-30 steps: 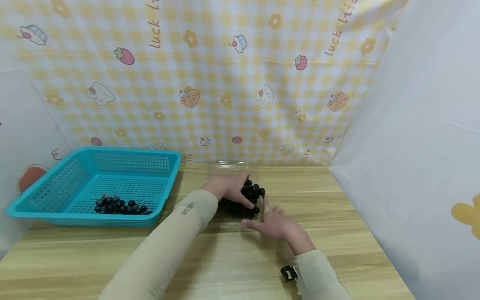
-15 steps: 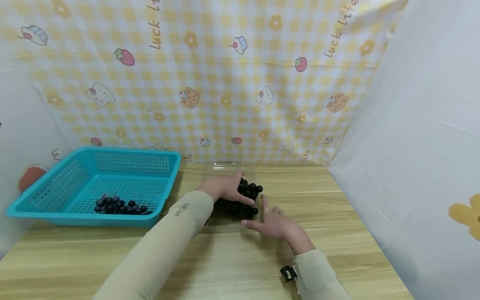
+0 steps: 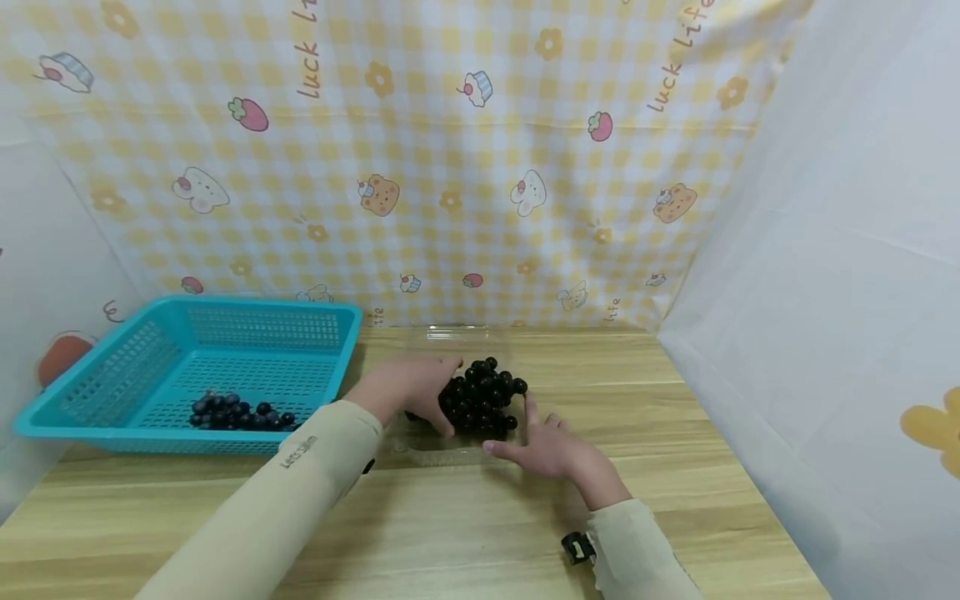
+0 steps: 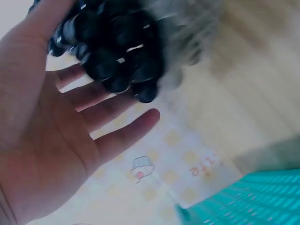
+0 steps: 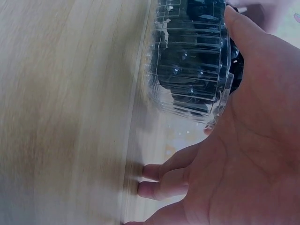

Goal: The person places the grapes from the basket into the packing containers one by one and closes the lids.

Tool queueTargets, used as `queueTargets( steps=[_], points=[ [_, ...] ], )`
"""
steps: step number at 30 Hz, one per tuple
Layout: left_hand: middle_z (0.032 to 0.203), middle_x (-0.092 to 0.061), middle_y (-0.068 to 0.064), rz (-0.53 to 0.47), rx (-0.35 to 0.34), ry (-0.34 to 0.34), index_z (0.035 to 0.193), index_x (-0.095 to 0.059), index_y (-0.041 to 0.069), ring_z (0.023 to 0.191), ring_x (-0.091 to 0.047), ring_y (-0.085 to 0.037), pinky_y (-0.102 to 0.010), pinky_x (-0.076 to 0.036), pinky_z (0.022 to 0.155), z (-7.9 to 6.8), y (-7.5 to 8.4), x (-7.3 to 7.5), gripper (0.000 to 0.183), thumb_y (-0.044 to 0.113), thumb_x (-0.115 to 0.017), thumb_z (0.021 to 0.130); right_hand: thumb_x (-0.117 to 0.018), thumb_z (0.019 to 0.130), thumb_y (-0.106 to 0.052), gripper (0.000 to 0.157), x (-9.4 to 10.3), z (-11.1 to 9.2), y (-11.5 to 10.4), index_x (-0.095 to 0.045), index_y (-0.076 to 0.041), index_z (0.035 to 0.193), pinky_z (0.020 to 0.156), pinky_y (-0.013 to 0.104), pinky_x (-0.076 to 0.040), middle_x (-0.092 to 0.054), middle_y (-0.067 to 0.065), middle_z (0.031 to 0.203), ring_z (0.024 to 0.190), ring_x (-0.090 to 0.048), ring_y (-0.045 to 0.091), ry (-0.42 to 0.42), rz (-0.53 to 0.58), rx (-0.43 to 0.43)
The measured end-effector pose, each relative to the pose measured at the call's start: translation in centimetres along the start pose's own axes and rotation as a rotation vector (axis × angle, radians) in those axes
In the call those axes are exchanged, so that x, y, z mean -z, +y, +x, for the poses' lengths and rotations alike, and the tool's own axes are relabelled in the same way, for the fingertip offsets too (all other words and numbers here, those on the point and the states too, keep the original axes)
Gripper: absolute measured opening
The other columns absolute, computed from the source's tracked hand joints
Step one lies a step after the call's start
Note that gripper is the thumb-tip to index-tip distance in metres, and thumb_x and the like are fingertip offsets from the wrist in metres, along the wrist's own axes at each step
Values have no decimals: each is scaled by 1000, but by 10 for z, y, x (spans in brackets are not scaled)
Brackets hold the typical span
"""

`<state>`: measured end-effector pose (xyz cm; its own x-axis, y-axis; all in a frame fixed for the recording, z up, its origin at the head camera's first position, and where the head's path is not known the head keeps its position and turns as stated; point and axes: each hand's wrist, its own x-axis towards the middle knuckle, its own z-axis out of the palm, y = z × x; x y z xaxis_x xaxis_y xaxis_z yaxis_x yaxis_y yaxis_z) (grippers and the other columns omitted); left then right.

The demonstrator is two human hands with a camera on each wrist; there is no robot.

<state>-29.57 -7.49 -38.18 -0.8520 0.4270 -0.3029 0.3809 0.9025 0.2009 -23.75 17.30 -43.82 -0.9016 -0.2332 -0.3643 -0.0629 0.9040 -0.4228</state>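
Note:
A bunch of dark grapes (image 3: pixel 480 400) lies heaped in a clear plastic box (image 3: pixel 450 456) with ribbed walls. At the left side of the bunch is my left hand (image 3: pixel 411 387), its fingers spread and loosely extended; in the left wrist view the grapes (image 4: pixel 124 47) overlap the fingertips. My right hand (image 3: pixel 551 446) rests at the front right corner of the box, thumb and index finger spread along its edge. The right wrist view shows that thumb right at the rim of the box (image 5: pixel 187 89), with the other fingers extended down beside it.
A blue perforated basket (image 3: pixel 262 308) stands on the wooden table (image 3: pixel 480 533) to the left, holding another bunch of dark grapes (image 3: pixel 240 412). Behind the table hangs a yellow checked cloth (image 3: pixel 450 242); a white sheet (image 3: pixel 832 275) closes off the right side.
My left hand has moved left off the top of the bunch, uncovering more grapes. The box has shifted slightly left, and my right hand has stayed in place.

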Motion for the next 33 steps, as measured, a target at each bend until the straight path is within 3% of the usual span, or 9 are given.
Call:
queueTargets(
  steps=[3,7,14,20,23,26,28,30,33],
  points=[
    [148,-65,-14,64,-7,20,163,-37,10,130,-66,-35,-52,-53,113,0,-5,-10,108,39,-96,78,-53,85,-93,133,-1,-1,0,7,-12,172,118,78,-35,-21,45,166,158,-23,60,2,5,0],
    [137,-71,-14,49,-47,51,154,-47,7,119,-70,-33,-49,-57,106,5,-6,-15,86,28,-90,82,-53,87,-90,131,0,-1,-1,8,-12,172,117,77,-36,-21,46,166,158,-24,59,-1,4,2],
    [166,-46,-19,-146,-35,32,166,-34,2,152,-47,-39,-55,-40,126,13,-12,-12,87,47,-64,98,-56,90,-86,128,-1,1,-2,9,-13,172,114,77,-40,-25,47,164,156,-28,59,11,1,1],
    [164,-49,-21,-190,-13,8,161,-40,-1,150,-49,-40,-55,-43,123,13,-17,-6,87,44,-68,93,-56,89,-86,128,-2,4,-2,9,-13,172,112,75,-44,-26,47,163,155,-31,59,18,-6,1],
    [162,-50,-22,-122,13,-6,162,-39,-2,147,-52,-41,-56,-46,121,11,-15,-1,89,42,-74,93,-57,89,-86,128,-3,5,-2,10,-14,172,111,75,-44,-25,47,164,155,-30,59,15,-4,0],
    [168,-41,-22,-21,21,20,167,-32,4,154,-43,-42,-58,-42,124,10,-7,2,96,39,-80,92,-56,89,-87,128,-3,5,-1,11,-15,172,111,76,-45,-24,47,164,155,-30,60,14,-6,2],
    [175,-31,-19,54,10,59,170,-25,13,160,-34,-42,-60,-41,124,10,2,2,103,38,-83,89,-56,90,-86,128,-3,6,-1,11,-14,172,111,75,-45,-25,47,164,155,-30,60,14,-8,4],
    [178,-23,-15,154,-33,110,172,-21,21,163,-28,-42,-62,-41,123,12,13,1,109,39,-87,86,-56,89,-87,128,-3,6,-1,10,-14,172,111,75,-45,-26,47,163,154,-31,60,16,-10,5],
    [179,-21,-11,339,-110,174,172,-17,31,162,-31,-39,-64,-47,117,16,29,-4,114,40,-89,85,-55,90,-87,128,-2,7,-1,10,-14,172,111,76,-44,-26,48,163,154,-31,61,10,-3,8]
  ],
)
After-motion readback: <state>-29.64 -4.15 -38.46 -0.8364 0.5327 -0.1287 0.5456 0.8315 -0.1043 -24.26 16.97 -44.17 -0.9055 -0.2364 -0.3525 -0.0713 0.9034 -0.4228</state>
